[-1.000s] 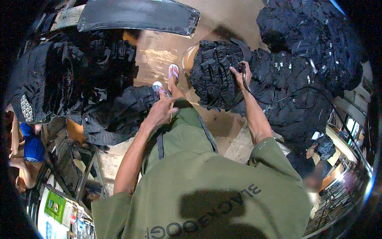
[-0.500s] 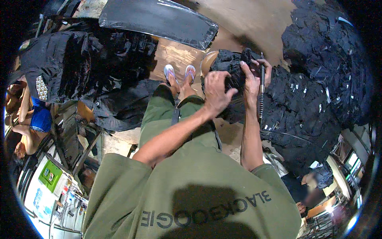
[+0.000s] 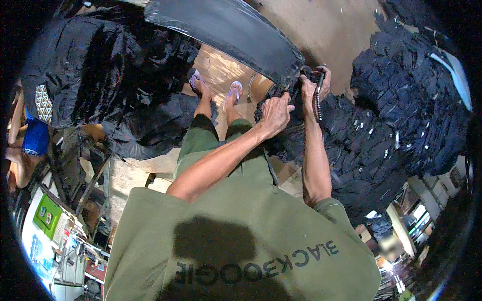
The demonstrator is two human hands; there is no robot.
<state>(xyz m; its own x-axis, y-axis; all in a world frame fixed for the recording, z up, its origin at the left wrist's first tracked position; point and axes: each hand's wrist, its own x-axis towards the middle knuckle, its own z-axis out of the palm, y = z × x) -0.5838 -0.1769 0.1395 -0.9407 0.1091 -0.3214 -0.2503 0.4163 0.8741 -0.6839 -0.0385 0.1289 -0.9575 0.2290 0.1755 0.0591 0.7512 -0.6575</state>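
My left hand [image 3: 276, 113] reaches across my lap and closes on a bundle of black fabric [image 3: 286, 135] lying on a round wooden stand [image 3: 257, 86] in front of my knees. Just to its right, my right hand [image 3: 315, 85] is shut on a black ribbed handle [image 3: 318, 104] that hangs down along my wrist. It also presses on the top of the same bundle. Both hands lie close together under the edge of a shiny black sheet [image 3: 226, 35]. Which part of the fabric the fingers pinch is hidden.
Large heaps of black fabric goods rise at the right [image 3: 411, 100] and the left [image 3: 100, 75]. My sandalled feet [image 3: 233, 93] rest on a wooden floor. Another person in blue [image 3: 30, 140] sits at the far left. A green box [image 3: 47, 215] stands on shelving at the lower left.
My left hand left my knee and moved right onto the black bundle, next to my right hand. The view has swung toward the right heap, and the black sheet lies closer over the hands.
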